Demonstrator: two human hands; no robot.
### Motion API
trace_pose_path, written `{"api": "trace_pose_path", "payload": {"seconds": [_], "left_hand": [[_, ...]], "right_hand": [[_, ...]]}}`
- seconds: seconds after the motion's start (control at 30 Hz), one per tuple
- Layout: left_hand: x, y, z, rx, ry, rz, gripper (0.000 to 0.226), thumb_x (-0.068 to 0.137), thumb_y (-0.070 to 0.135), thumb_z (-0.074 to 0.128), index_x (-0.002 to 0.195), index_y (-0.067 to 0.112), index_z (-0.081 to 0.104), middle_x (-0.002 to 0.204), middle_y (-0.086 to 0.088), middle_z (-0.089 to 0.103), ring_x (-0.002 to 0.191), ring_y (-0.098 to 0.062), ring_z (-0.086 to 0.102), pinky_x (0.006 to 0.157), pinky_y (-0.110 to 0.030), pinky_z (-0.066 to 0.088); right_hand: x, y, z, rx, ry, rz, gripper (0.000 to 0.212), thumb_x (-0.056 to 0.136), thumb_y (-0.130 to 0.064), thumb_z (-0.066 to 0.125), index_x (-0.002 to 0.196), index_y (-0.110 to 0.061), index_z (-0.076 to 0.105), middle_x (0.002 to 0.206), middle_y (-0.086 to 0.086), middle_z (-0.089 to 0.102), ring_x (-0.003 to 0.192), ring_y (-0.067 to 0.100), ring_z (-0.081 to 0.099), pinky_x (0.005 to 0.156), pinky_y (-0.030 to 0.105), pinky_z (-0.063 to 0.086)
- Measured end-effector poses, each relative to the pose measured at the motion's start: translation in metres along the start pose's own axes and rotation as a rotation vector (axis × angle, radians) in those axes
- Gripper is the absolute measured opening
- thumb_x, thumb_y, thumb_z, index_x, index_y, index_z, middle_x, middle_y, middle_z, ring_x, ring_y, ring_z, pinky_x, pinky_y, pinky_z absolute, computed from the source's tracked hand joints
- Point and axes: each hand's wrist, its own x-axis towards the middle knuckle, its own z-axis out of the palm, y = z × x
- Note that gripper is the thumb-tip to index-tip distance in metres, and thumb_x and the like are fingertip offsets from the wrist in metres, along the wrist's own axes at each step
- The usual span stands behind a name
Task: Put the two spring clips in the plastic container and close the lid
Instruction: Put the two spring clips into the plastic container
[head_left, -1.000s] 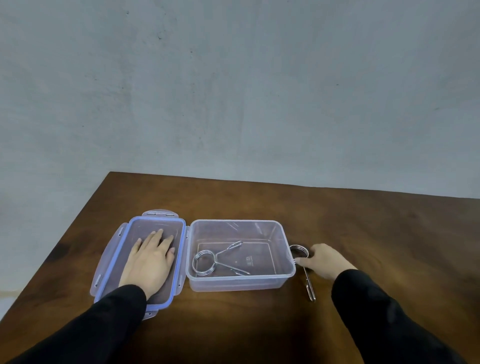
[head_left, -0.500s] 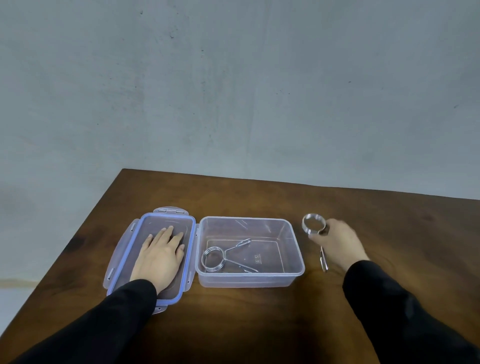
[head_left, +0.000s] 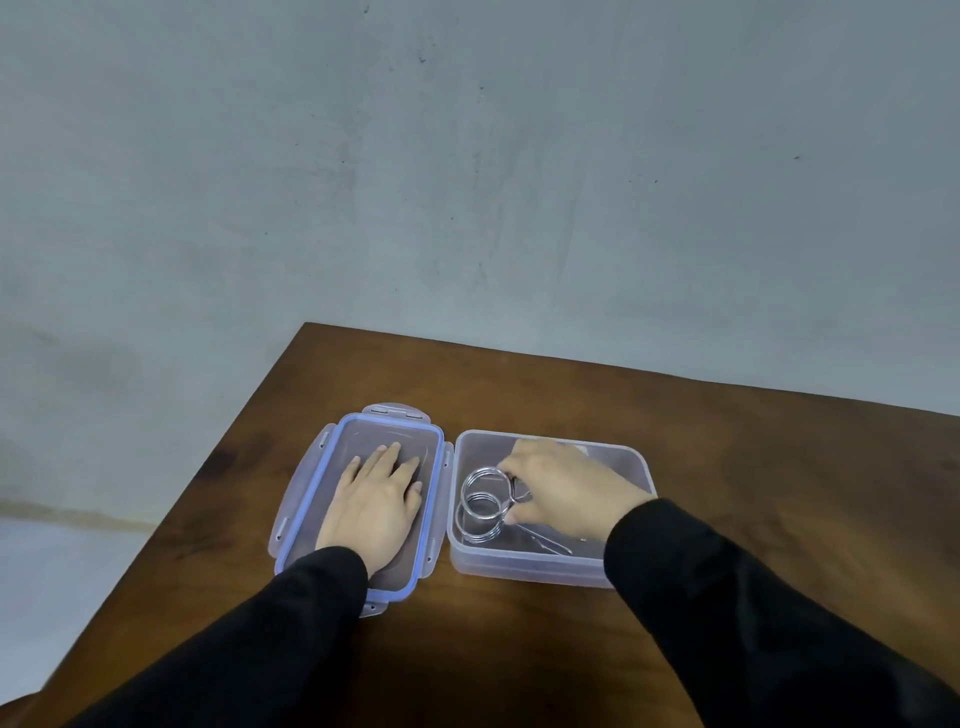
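The clear plastic container (head_left: 530, 566) stands open on the brown table. Its lid (head_left: 306, 488), clear with a blue rim, lies flat beside it on the left. My left hand (head_left: 376, 501) rests flat on the lid, fingers spread. One metal spring clip (head_left: 480, 522) lies on the container's floor with its legs pointing right. My right hand (head_left: 563, 486) is inside the container, fingers pinched on the second spring clip (head_left: 485, 480), whose coil sits just above the first one. The hand hides that clip's legs.
The wooden table (head_left: 727, 467) runs right and toward me; its left edge and far edge border a grey wall and floor. My black sleeves cover the table's near part.
My right hand lifted the second spring clip from the table right of the container and carried it left, down into the container. The left hand stayed on the lid. The view shifted.
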Motion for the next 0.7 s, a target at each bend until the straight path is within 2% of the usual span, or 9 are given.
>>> {"api": "trace_pose_path", "payload": {"seconds": [0.13,0.33,0.43,0.7], "left_hand": [[0.0,-0.001,-0.001,-0.001,0.016,0.004,0.049,0.103,0.039,0.025,0.146,0.026,0.044,0.157,-0.002,0.038,0.145,-0.019,0.029,0.122,-0.043,0.014],[-0.001,-0.001,-0.002,-0.011,0.018,0.005,0.049,0.103,0.041,0.024,0.146,0.027,0.043,0.157,-0.001,0.037,0.146,-0.018,0.029,0.122,-0.041,0.012],[-0.001,0.0,-0.003,-0.01,0.015,0.001,0.049,0.103,0.042,0.024,0.147,0.028,0.041,0.158,0.0,0.036,0.146,-0.018,0.028,0.122,-0.041,0.012],[0.0,-0.002,-0.001,-0.005,0.005,-0.009,0.05,0.103,0.044,0.024,0.147,0.028,0.041,0.158,0.0,0.036,0.145,-0.018,0.03,0.123,-0.041,0.012]], "right_hand": [[0.007,-0.004,0.015,-0.009,-0.038,0.001,0.038,0.091,-0.045,0.069,0.119,-0.019,0.066,0.114,0.001,0.059,0.107,0.023,0.052,0.077,0.037,0.029],[0.013,-0.004,0.028,0.031,-0.083,0.031,0.038,0.09,-0.048,0.07,0.115,-0.02,0.067,0.111,0.0,0.059,0.1,0.022,0.054,0.083,0.039,0.04],[0.013,-0.002,0.03,0.066,-0.091,0.058,0.04,0.089,-0.049,0.07,0.118,-0.021,0.067,0.113,-0.001,0.059,0.101,0.02,0.054,0.085,0.037,0.041],[0.014,-0.001,0.034,0.048,-0.11,0.08,0.056,0.085,-0.055,0.072,0.13,-0.025,0.062,0.12,-0.002,0.061,0.111,0.022,0.055,0.101,0.044,0.039]]}}
